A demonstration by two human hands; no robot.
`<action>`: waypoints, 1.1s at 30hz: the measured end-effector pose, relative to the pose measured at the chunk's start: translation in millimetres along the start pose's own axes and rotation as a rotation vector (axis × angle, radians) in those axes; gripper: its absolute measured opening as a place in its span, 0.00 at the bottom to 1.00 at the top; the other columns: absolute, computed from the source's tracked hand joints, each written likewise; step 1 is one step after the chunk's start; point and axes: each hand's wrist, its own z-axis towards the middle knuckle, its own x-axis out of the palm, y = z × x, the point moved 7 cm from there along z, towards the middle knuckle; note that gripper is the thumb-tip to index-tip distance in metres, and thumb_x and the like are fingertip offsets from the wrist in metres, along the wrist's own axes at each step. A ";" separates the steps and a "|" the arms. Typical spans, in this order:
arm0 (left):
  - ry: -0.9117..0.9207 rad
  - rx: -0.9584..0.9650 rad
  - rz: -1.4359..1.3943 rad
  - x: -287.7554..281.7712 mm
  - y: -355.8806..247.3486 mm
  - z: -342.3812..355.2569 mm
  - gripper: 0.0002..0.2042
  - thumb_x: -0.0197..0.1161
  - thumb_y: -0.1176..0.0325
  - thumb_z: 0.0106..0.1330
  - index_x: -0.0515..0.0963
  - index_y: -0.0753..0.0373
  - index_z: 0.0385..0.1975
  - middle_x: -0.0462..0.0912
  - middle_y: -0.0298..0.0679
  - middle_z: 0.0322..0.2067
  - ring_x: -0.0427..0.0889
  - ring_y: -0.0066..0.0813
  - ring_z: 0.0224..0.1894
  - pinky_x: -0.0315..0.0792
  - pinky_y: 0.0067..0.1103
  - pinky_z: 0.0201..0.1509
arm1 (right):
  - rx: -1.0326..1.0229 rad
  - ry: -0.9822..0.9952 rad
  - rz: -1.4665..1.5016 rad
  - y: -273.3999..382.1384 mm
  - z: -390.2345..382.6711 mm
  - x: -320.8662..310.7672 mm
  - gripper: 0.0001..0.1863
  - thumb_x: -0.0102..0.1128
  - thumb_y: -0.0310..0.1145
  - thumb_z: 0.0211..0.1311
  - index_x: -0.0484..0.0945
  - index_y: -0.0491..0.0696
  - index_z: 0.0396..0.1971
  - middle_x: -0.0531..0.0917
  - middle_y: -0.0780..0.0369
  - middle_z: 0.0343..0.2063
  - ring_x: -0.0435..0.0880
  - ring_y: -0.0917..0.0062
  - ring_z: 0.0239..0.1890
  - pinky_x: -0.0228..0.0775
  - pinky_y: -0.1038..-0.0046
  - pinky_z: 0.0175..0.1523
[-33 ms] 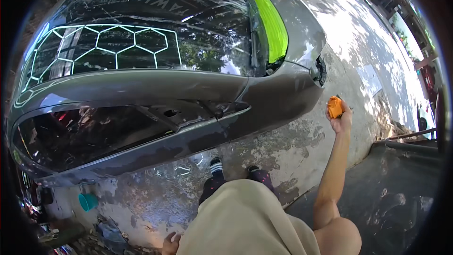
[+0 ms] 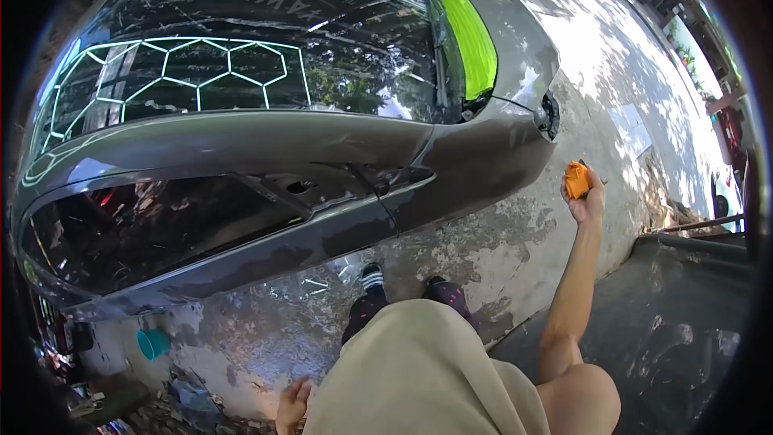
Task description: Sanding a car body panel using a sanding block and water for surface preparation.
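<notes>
Head view, right of the frame: my right hand (image 2: 587, 208) gripped an orange bundled cloth (image 2: 576, 180), fingers wrapped round it, apart from the grey car (image 2: 491, 153). My left hand (image 2: 291, 408), lower left, hung loosely bent, apparently empty. Pale streaks or reflections crossed the windshield (image 2: 362, 56); what was finished or left, I couldn't tell.

Orange cloth (image 2: 576, 181); grey car (image 2: 491, 149); lime-green panel (image 2: 471, 36); teal bucket (image 2: 153, 345); striped footwear (image 2: 372, 278).
</notes>
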 end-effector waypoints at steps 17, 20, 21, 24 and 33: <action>1.011 1.136 -0.863 131.2 -478.1 -130.3 0.10 0.61 0.67 0.69 0.74 0.67 0.29 0.77 0.43 0.18 0.75 0.27 0.18 0.73 0.25 0.25 | -0.034 -0.100 0.016 -20.8 -50.3 -3.6 0.19 0.51 0.37 0.72 0.74 0.43 0.57 0.81 0.56 0.52 0.80 0.63 0.51 0.76 0.59 0.54; 0.972 1.356 -0.526 180.9 -464.2 -165.9 0.10 0.60 0.66 0.68 0.74 0.67 0.33 0.77 0.43 0.21 0.75 0.29 0.20 0.72 0.27 0.27 | -0.020 -0.148 0.094 -22.2 -62.9 -17.3 0.21 0.50 0.37 0.72 0.73 0.41 0.58 0.80 0.53 0.52 0.78 0.61 0.53 0.76 0.58 0.55; 0.959 1.407 -0.419 181.7 -462.1 -167.6 0.10 0.60 0.66 0.68 0.74 0.67 0.34 0.77 0.43 0.22 0.75 0.30 0.20 0.72 0.27 0.27 | -0.047 -0.216 0.131 -27.6 -64.0 -22.5 0.22 0.49 0.38 0.72 0.72 0.40 0.58 0.79 0.52 0.53 0.78 0.59 0.53 0.75 0.57 0.55; 0.965 1.550 -0.054 201.7 -440.3 -178.5 0.11 0.60 0.65 0.67 0.74 0.67 0.38 0.77 0.42 0.24 0.75 0.32 0.22 0.72 0.29 0.29 | -0.078 -0.260 0.219 -29.9 -62.5 -26.9 0.22 0.49 0.38 0.72 0.72 0.38 0.58 0.78 0.50 0.53 0.78 0.57 0.52 0.75 0.57 0.55; 1.651 1.876 0.839 93.8 -518.8 -136.4 0.17 0.66 0.65 0.57 0.74 0.69 0.41 0.76 0.41 0.27 0.74 0.36 0.27 0.67 0.29 0.30 | -0.088 -0.047 0.267 -47.2 -55.0 -18.9 0.22 0.50 0.41 0.71 0.71 0.41 0.56 0.78 0.51 0.50 0.78 0.58 0.49 0.75 0.58 0.51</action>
